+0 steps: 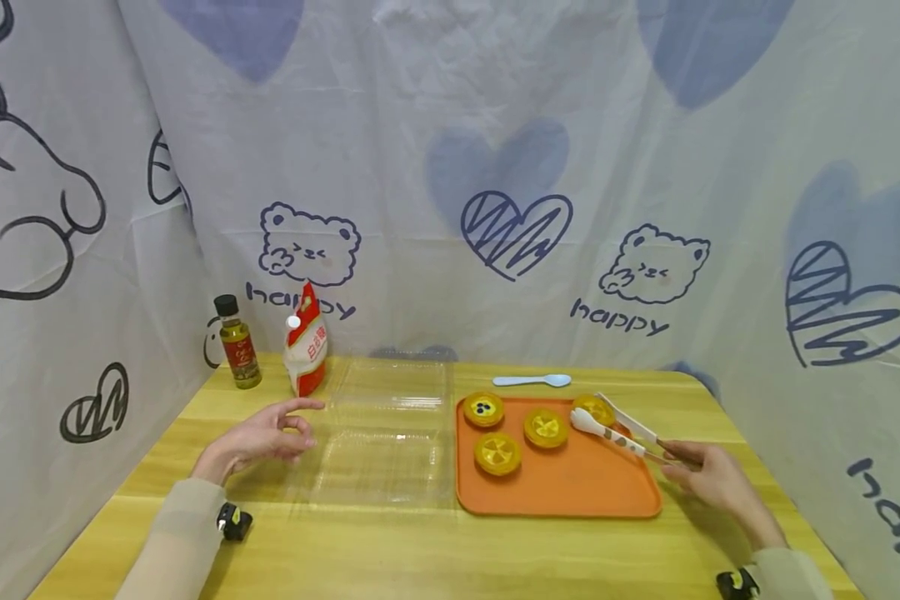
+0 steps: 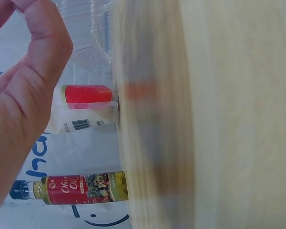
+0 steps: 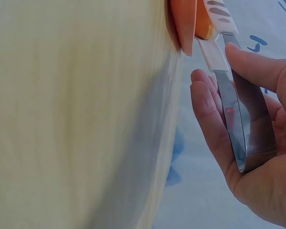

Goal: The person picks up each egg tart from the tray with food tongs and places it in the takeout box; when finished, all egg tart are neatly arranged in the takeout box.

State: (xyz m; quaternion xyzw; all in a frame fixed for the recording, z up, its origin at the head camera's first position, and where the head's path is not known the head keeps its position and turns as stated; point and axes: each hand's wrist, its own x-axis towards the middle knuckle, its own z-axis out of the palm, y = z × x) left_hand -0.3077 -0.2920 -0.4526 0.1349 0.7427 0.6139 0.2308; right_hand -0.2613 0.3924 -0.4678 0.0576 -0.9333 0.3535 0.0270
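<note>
My right hand (image 1: 712,479) holds metal tongs with white tips (image 1: 607,432) at the tray's right side; the tips stand on either side of a tart (image 1: 594,410) at the back right. In the right wrist view, thumb and fingers of the hand (image 3: 262,119) lie along the two arms of the tongs (image 3: 243,114). Three more tarts, one with dark dots (image 1: 483,409), sit on the orange tray (image 1: 570,497). My left hand (image 1: 270,437) hovers with relaxed fingers, holding nothing, left of a clear plastic container (image 1: 382,467) whose lid is raised back.
An olive oil bottle (image 1: 240,350) and a red-and-white bag (image 1: 307,346) stand at the back left of the wooden table (image 1: 390,558). A pale blue spoon (image 1: 532,381) lies behind the tray. Printed cloth (image 1: 420,100) hangs around the table.
</note>
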